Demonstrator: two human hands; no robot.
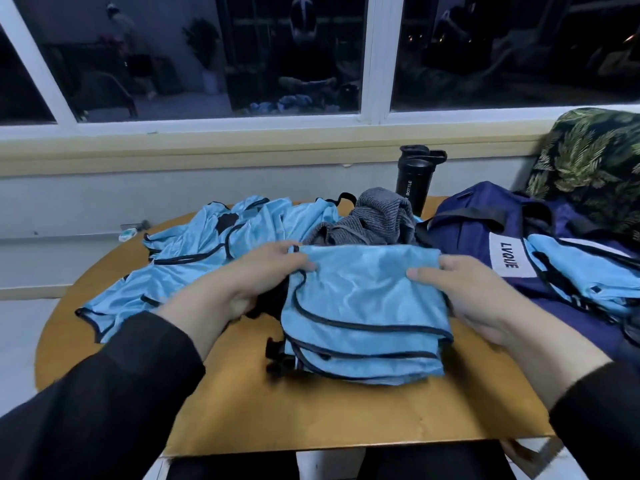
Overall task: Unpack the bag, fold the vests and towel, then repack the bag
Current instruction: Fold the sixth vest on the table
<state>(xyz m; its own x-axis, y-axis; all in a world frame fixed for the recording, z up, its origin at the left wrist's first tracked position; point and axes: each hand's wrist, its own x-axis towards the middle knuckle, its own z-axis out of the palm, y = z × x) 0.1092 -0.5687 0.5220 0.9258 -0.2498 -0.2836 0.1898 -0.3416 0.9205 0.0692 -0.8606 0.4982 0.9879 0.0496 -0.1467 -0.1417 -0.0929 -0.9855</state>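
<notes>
A folded stack of light-blue vests with black trim [363, 320] sits at the middle of the round wooden table [311, 420]. My left hand [249, 282] grips the top vest's far-left corner, thumb on top. My right hand [464, 296] holds its right edge, fingers curled under the fabric. Unfolded blue vests [194, 258] lie spread on the left. A crumpled grey towel [374, 220] lies behind the stack. The navy bag [485, 230] with a white label stands to the right, with more blue vests [581, 278] draped on it.
A black shaker bottle [414, 178] stands at the table's far edge behind the towel. A leaf-patterned cushion [592, 164] is at the far right. A window sill and dark window run along the back.
</notes>
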